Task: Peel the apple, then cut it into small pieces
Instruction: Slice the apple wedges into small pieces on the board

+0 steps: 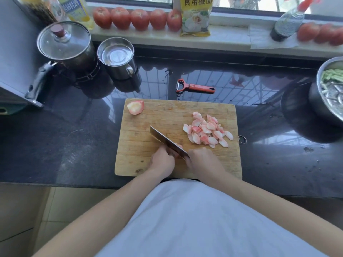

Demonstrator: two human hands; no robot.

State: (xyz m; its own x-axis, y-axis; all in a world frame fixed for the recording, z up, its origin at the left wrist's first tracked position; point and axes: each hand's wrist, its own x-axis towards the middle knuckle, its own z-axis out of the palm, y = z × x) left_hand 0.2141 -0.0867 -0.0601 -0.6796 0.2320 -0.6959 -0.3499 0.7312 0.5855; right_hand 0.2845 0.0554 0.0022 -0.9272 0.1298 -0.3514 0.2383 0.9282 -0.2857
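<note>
Yellow packet (195, 16) up on the windowsill (232, 37), far beyond the fingers, printed with the characters 食用碱面; the label on the yellow oil bottle (78, 10) at far left is too blurred to read. Glossy black stone tabletop (74, 145) mirrors the window grille, pale floor tiles showing below its near edge. One wooden cutting board (148, 115) sits square in front of the person. Right hand (201, 160) grasps the handle of the cleaver (167, 140), fingers wrapped round it, blade angling up and left from the grip. Left hand (162, 160) sits just left of the blade, fingers curled down onto a bit of apple that is mostly hidden under the steel. A heap of pink-white apple pieces (207, 131) lies up and right of the right hand's fingers, too many and too overlapped to count. One peeled apple chunk (135, 107) waits at the board's far left corner, well beyond the left fingers. One red peeler (194, 87) lies past the board. Five red apples (137, 19) line the sill left of the packet, at least two more right. One lidded pot (65, 45), one steel mug (117, 58), one dark spray bottle (287, 25), one steel bowl (332, 89) at right
</note>
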